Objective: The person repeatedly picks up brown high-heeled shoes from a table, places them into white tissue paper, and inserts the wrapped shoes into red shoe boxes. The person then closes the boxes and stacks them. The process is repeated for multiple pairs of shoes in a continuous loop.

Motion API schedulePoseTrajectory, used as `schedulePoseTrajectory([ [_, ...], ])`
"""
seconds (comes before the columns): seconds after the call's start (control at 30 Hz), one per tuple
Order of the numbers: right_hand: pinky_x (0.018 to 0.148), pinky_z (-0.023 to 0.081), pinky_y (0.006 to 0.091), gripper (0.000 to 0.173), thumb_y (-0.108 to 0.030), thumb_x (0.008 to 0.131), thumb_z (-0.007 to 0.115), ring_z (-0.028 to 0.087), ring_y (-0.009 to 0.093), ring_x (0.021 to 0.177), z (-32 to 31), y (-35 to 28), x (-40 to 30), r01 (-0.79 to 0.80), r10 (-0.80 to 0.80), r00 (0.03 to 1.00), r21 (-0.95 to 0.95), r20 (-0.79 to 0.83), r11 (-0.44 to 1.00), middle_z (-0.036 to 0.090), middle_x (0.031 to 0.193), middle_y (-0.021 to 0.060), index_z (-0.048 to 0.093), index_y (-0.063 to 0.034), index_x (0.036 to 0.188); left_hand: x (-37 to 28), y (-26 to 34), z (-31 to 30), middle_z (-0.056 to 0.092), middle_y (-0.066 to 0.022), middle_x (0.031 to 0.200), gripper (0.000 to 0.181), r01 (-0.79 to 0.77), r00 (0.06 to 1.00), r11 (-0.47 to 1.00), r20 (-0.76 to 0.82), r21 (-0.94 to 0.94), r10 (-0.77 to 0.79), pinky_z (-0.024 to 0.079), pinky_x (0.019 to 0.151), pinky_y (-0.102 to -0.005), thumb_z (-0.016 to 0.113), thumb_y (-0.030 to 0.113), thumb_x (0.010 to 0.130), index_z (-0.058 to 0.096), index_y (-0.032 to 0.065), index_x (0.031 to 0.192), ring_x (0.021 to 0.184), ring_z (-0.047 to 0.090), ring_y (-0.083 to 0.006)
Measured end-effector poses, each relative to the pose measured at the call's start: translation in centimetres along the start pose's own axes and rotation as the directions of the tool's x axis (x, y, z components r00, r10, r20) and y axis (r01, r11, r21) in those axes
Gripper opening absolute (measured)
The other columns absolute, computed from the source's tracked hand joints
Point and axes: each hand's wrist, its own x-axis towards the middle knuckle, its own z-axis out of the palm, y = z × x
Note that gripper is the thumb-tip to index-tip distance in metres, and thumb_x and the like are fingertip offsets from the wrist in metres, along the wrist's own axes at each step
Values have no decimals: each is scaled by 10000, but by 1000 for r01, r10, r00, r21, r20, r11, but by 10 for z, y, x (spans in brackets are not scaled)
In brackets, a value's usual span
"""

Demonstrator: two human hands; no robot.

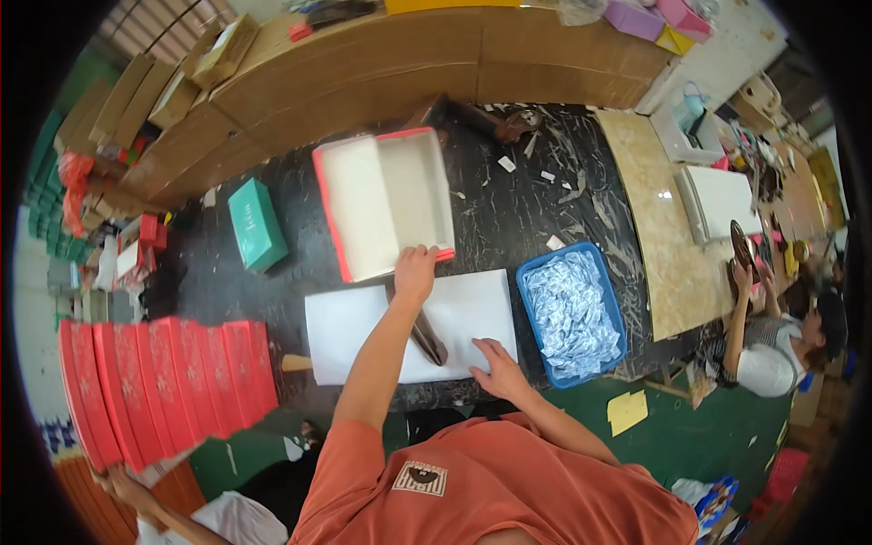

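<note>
My left hand (417,274) reaches over the black table to the near edge of an open red box (329,225) with a pale inside and white paper folded in it; its fingers touch that rim. Nearer to me lies a sheet of white paper (340,334). A brown shoe (429,340) rests on it, partly hidden under my left forearm. At the paper's right part is my right hand (499,368), fingers spread, holding nothing. A blue plastic basket (621,320) full of small white-and-blue packets stands just right of the paper.
A teal box (257,225) stands at the left. Stacked red boxes (170,385) are held by a person's hands at lower left. Scraps and brown shoes (497,126) lie at the back against cardboard (354,75). At right, another person (770,354) holds a dark shoe (744,248).
</note>
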Motion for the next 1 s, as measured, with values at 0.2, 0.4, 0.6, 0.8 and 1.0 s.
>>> schedulePoseTrajectory([
  [0.2, 914, 531, 415, 522, -240, 876, 716, 646, 383, 965, -46, 43, -25, 32, -32, 997, -2, 67, 999, 613, 1229, 211, 592, -27, 1335, -114, 47, 1, 495, -177, 1482, 549, 62, 926, 996, -368, -67, -83, 284, 1215, -504, 612, 96, 900, 524, 78, 1441, 1436, 407, -349],
  [0.4, 834, 553, 329, 377, -126, 936, 664, 678, 206, 973, -9, 70, -37, 169, -202, 908, 120, 367, 978, 672, 1205, 161, 630, 4, 1288, -403, 112, 72, 563, -202, 1388, 508, 537, 628, 607, -203, -586, -752, 434, 1098, -493, 652, 134, 859, 578, 67, 1358, 1279, 554, -375],
  [0.6, 771, 522, 266, 335, -127, 953, 659, 647, 122, 855, 99, -8, -60, 481, -429, 378, 221, 821, 848, 697, 954, 49, 642, 5, 1261, -741, 304, 217, 595, -180, 1390, 532, 615, -446, -473, 217, -631, -869, 475, 1076, -477, 643, 249, 869, 590, 90, 1374, 1285, 569, -363],
  [0.8, 633, 502, 262, 322, -187, 947, 661, 627, 102, 796, 235, -38, -166, 555, -50, 139, -36, 989, 831, 697, 931, 41, 662, -29, 1227, -870, 587, 318, 684, -210, 1220, 436, -71, -853, -847, 472, -527, -222, 523, 970, -488, 644, 282, 848, 671, 88, 1237, 1140, 641, -418],
  [1.0, 566, 488, 389, 271, -313, 938, 610, 639, 212, 677, 295, 27, -253, 905, 109, -162, 104, 981, 413, 692, 820, 82, 704, -68, 1007, -846, 692, 437, 692, -214, 1185, 350, -52, -682, -940, 699, -336, -213, 535, 938, -503, 567, 288, 882, 751, 55, 1068, 1130, 650, -414],
])
